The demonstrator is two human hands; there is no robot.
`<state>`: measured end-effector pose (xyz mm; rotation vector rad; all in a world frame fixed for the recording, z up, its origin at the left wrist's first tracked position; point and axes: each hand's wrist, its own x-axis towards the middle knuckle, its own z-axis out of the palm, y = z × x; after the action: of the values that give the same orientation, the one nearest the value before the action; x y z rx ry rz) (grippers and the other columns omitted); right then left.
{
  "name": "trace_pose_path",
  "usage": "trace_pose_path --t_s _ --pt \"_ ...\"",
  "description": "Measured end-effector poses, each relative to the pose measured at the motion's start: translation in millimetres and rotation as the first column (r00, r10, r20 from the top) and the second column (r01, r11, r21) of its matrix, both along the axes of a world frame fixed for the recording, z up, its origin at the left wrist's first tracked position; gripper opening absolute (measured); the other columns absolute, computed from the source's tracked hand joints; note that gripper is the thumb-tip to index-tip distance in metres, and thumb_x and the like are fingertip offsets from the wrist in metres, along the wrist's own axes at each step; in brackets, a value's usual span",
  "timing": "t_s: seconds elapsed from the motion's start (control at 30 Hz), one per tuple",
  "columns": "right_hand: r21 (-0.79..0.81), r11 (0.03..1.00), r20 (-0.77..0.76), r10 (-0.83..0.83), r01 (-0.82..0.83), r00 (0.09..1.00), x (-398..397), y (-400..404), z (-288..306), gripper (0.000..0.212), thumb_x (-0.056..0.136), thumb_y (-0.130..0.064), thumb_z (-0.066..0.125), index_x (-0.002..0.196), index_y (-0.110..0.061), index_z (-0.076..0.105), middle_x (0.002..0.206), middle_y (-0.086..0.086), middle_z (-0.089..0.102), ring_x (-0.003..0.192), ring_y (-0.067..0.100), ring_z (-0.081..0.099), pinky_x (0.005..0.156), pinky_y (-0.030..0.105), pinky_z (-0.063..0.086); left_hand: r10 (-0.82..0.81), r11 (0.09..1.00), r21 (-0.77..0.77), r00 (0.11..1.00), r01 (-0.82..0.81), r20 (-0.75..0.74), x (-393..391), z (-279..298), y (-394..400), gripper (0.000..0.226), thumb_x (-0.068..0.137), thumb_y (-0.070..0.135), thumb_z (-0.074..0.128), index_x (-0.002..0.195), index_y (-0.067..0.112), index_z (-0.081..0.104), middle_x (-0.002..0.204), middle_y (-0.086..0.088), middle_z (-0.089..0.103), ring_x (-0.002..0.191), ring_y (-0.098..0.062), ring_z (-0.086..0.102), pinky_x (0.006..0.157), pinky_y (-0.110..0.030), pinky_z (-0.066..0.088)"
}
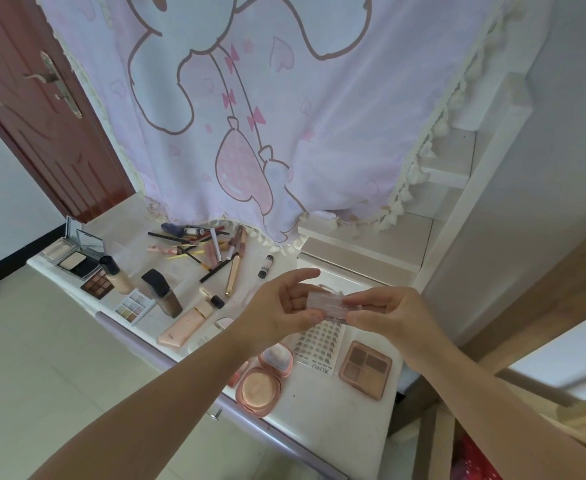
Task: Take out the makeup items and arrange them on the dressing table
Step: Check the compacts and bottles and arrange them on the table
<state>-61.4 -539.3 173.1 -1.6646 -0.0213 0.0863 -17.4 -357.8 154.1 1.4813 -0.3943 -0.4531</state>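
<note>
**Both hands on a small clear case above the bench**

While both hands hover over the bench (336, 420), I see them share one small clear case (329, 304). Left hand (284, 306): grip pinching the case's left end, thumb under, fingers over. Right hand (388, 315): grip pinching the right end. Case is held in the air, above the lash card (319, 344). On the bench below: open pink compact (262, 384), brown quad palette (366, 370) right of the card. Left side: pink tube (184, 325), two bottles (165, 292), small palettes (134, 306), pile of pencils (208, 247) by the curtain (250, 98).
</note>
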Motion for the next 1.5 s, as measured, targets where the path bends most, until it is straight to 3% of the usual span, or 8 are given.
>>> trace_pose_path --t_s 0.3,0.43,0.63,0.77,0.87,1.0,1.17,1.5 --pt "0.033 0.999 -0.028 -0.004 0.005 1.000 7 -5 -5 0.013 0.075 -0.010 0.068 0.068 -0.019 0.073 0.071 0.003 0.073 0.070 0.017 0.069 0.061 0.023 0.057 -0.003 1.000 0.028 0.999 0.004 -0.038 -5 -10 0 0.057 0.063 -0.016 0.064 0.111 0.013 0.053 0.091 0.003 0.066 0.080 -0.003 0.067 0.071 -0.018 0.054" --pt "0.177 0.982 -0.218 -0.029 0.068 0.976 12 -11 -15 0.019 0.085 -0.020 0.054 0.078 -0.011 0.069 0.075 0.011 0.073 0.065 0.021 0.070 0.056 0.025 0.057 -0.008 0.999 0.035 0.991 0.013 -0.136 0 -21 5 0.056 0.067 -0.020 0.063 0.106 0.020 0.054 0.095 0.002 0.066 0.082 -0.004 0.066 0.070 -0.016 0.053" --pt "0.065 0.994 -0.465 -0.043 0.083 0.884 13 -11 -57 0.032 0.093 -0.034 0.043 0.081 -0.014 0.065 0.071 0.009 0.072 0.067 0.022 0.070 0.055 0.027 0.058 0.076 0.974 0.228 0.959 -0.013 -0.273 -8 -54 21 0.039 0.074 -0.023 0.055 0.099 0.007 0.058 0.075 0.008 0.071 0.068 0.001 0.067 0.064 -0.012 0.053" --pt "0.006 0.991 -0.559 -0.107 0.133 0.822 5 -1 -104 0.023 0.092 -0.024 0.049 0.088 -0.004 0.060 0.081 0.010 0.063 0.066 0.019 0.061 0.048 0.020 0.054 0.109 0.903 0.430 0.963 0.009 -0.248 -35 -91 26 0.038 0.077 -0.013 0.059 0.112 -0.001 0.056 0.093 -0.001 0.063 0.082 -0.004 0.063 0.074 -0.011 0.049" --pt "-0.086 0.994 -0.585 -0.105 0.068 0.804 -6 2 -139 0.017 0.091 -0.015 0.050 0.080 -0.008 0.061 0.080 0.010 0.058 0.059 0.013 0.052 0.044 0.018 0.043 0.131 0.830 0.557 0.966 0.016 -0.223 -57 -121 26 0.040 0.078 -0.006 0.062 0.118 -0.002 0.055 0.101 -0.010 0.060 0.090 -0.014 0.059 0.082 -0.016 0.046" --pt "-0.160 0.987 -0.613 -0.077 -0.028 0.786 -16 8 -173 0.013 0.092 -0.013 0.047 0.094 -0.005 0.058 0.085 0.012 0.054 0.059 0.012 0.051 0.041 0.014 0.040 0.134 0.718 0.694 0.968 0.054 -0.213 -79 -151 25 0.036 0.082 0.006 0.063 0.116 0.001 0.055 0.109 -0.017 0.064 0.100 -0.025 0.062 0.090 -0.026 0.046" --pt "-0.173 0.985 -0.581 -0.096 -0.007 0.808 -16 18 -188 0.018 0.091 -0.010 0.048 0.077 -0.007 0.058 0.065 0.007 0.052 0.057 0.014 0.052 0.051 0.019 0.045 0.232 0.641 0.767 0.954 -0.002 -0.191 -86 -173 24 0.036 0.081 0.012 0.064 0.116 0.008 0.057 0.110 -0.010 0.065 0.101 -0.021 0.060 0.075 -0.009 0.034" --pt "-0.235 0.972 -0.518 -0.137 0.013 0.844 -1 28 -190 0.024 0.091 -0.011 0.046 0.070 -0.009 0.058 0.062 0.005 0.056 0.059 0.013 0.055 0.064 0.024 0.049 0.550 0.583 0.772 0.822 -0.253 -0.146 -90 -187 13 0.021 0.083 0.002 0.057 0.103 0.000 0.060 0.103 -0.014 0.064 0.091 -0.022 0.056 0.073 -0.019 0.039"
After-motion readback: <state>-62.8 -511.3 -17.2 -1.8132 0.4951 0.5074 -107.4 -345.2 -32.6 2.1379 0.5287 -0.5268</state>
